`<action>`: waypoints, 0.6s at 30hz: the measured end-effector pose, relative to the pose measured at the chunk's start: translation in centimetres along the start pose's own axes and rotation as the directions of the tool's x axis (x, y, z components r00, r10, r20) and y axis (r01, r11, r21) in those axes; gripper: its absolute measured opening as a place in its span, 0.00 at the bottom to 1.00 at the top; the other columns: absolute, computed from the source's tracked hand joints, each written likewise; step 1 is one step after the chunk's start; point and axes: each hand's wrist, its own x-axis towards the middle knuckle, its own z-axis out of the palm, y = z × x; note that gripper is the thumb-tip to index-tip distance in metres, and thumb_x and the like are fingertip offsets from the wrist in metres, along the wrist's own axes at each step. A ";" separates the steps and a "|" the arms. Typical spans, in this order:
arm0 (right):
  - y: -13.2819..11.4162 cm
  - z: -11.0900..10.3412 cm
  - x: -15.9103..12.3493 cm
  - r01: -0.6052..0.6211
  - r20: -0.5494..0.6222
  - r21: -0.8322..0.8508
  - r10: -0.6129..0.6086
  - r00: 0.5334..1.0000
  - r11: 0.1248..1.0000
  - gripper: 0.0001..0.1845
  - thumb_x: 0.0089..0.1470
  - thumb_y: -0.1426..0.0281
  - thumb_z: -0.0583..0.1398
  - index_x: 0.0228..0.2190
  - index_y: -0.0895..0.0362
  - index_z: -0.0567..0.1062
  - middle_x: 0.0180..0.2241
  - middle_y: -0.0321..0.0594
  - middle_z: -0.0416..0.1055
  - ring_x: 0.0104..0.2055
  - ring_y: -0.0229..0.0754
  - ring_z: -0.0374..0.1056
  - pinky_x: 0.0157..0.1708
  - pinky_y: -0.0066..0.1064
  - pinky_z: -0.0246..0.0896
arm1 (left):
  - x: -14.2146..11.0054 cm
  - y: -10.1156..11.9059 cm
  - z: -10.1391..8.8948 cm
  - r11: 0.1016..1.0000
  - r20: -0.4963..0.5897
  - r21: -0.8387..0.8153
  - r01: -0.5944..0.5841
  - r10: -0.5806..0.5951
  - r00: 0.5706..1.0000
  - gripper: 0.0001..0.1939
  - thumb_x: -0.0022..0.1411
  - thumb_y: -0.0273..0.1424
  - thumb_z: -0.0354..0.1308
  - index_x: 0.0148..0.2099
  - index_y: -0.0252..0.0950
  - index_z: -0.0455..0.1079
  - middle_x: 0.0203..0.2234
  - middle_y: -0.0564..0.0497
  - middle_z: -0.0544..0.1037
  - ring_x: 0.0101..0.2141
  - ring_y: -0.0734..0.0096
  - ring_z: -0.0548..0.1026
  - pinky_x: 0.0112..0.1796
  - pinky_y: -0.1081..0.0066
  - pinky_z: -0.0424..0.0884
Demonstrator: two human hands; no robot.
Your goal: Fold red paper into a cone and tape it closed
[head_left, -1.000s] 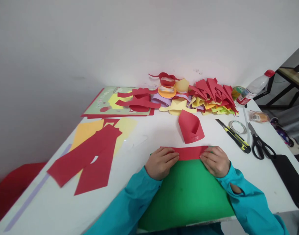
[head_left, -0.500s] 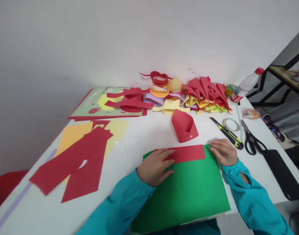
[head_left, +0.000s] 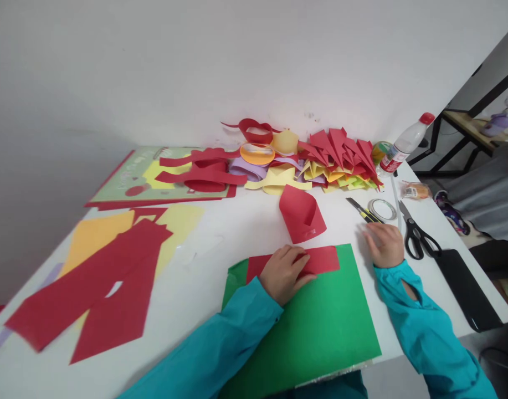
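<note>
My left hand (head_left: 287,272) rests over a red paper strip (head_left: 324,259) on a green sheet or board (head_left: 320,316). Its fingers are bent and the thumb lies apart from them, pressing the strip flat. Off the sheet's right side, my right hand (head_left: 385,244) is over the yellow and black utility knife (head_left: 364,212) and hides most of its handle. Its thumb and fingers are parted, with no grip visible. Behind the strip lies a folded red paper pocket (head_left: 301,215).
Right of the knife are a tape roll (head_left: 382,209), black-handled scissors (head_left: 420,235), a black flat object (head_left: 470,288) and a bottle (head_left: 405,144). Cut red sheets (head_left: 87,282) cover the left. Paper rings (head_left: 257,154) and folded paper pieces (head_left: 340,155) stand by the wall.
My right hand has left the green sheet's corner and moved right and away from me, over the utility knife. My left hand has slid right along the strip, its fingers more bent.
</note>
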 end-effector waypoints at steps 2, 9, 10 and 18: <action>1.3 0.1 0.5 -0.051 0.038 -0.201 0.060 0.997 0.978 0.15 0.52 0.65 0.58 0.40 0.59 0.75 0.37 0.47 0.73 0.40 0.49 0.65 0.39 0.41 0.61 | -0.2 0.0 0.2 1.000 -0.018 0.005 0.007 -0.007 1.000 0.20 0.58 0.42 0.54 0.42 0.30 0.71 0.35 0.39 0.72 0.37 0.58 0.69 0.35 0.58 0.71; 3.8 0.9 0.5 -0.089 0.149 -0.278 0.135 0.980 0.956 0.17 0.50 0.65 0.57 0.40 0.62 0.75 0.34 0.50 0.69 0.35 0.50 0.63 0.34 0.42 0.62 | -0.2 0.0 0.1 0.997 -0.020 -0.064 0.050 -0.052 0.998 0.15 0.58 0.37 0.55 0.42 0.31 0.72 0.36 0.40 0.72 0.37 0.59 0.67 0.36 0.59 0.70; 4.0 0.8 0.5 -0.093 0.147 -0.241 0.131 0.980 0.966 0.17 0.50 0.66 0.58 0.40 0.62 0.75 0.33 0.49 0.67 0.34 0.49 0.64 0.34 0.41 0.63 | -0.1 0.2 0.0 0.995 -0.012 -0.076 0.069 -0.070 0.997 0.15 0.58 0.37 0.55 0.41 0.30 0.72 0.36 0.41 0.72 0.37 0.59 0.67 0.36 0.59 0.70; 2.1 -2.2 0.1 0.068 0.108 0.284 -0.102 0.989 0.956 0.22 0.49 0.72 0.60 0.48 0.54 0.69 0.38 0.44 0.64 0.37 0.43 0.65 0.34 0.34 0.67 | -0.4 1.6 -0.1 0.958 0.054 -0.120 0.260 -0.255 0.965 0.05 0.57 0.30 0.55 0.37 0.34 0.68 0.39 0.43 0.71 0.40 0.58 0.66 0.37 0.57 0.67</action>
